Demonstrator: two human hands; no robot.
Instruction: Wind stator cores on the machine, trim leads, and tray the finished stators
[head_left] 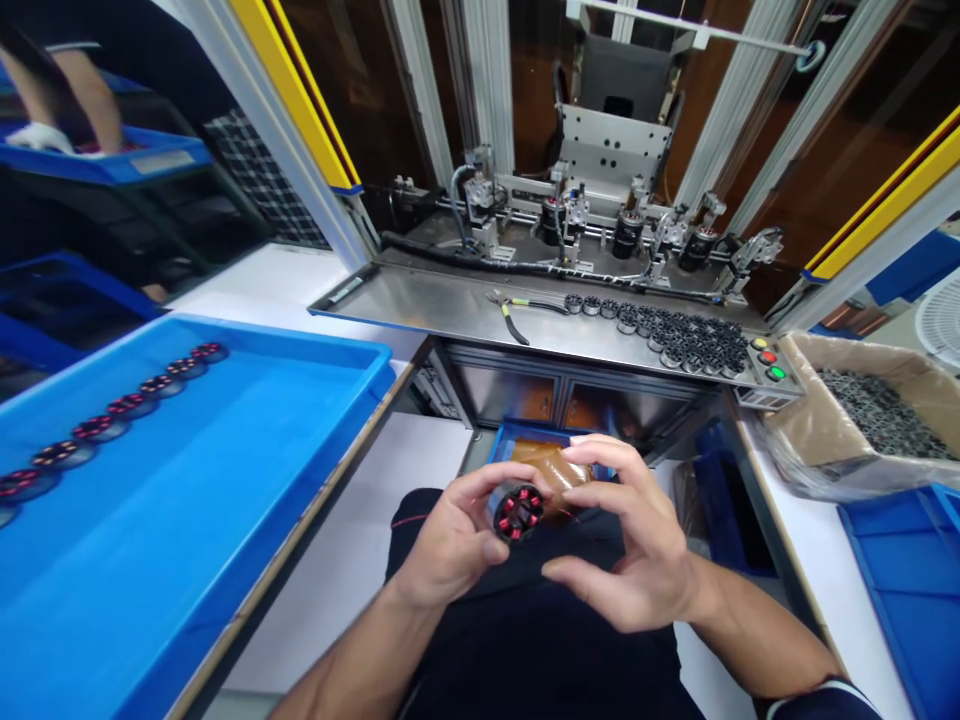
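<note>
In the head view my left hand (456,540) is closed around a wound motor stator (517,512), a dark ring with several red wire coils facing me. Just right of it, my right hand (630,535) is apart from the stator, fingers and thumb spread, with nothing between them. Thin red wire ends show beside the stator. Below and beyond the hands, a brown taped bundle (551,470) lies in a small blue bin (501,440); my fingers hide part of it.
A blue tray (262,480) at left holds a row of stators (131,405). On the metal bench (427,300) lie pliers (514,318) and many black cores (690,340). Behind stands a winding machine (626,230). At right are push buttons (766,357) and a carton (787,430). A co-worker's gloved hand (41,137) is far left.
</note>
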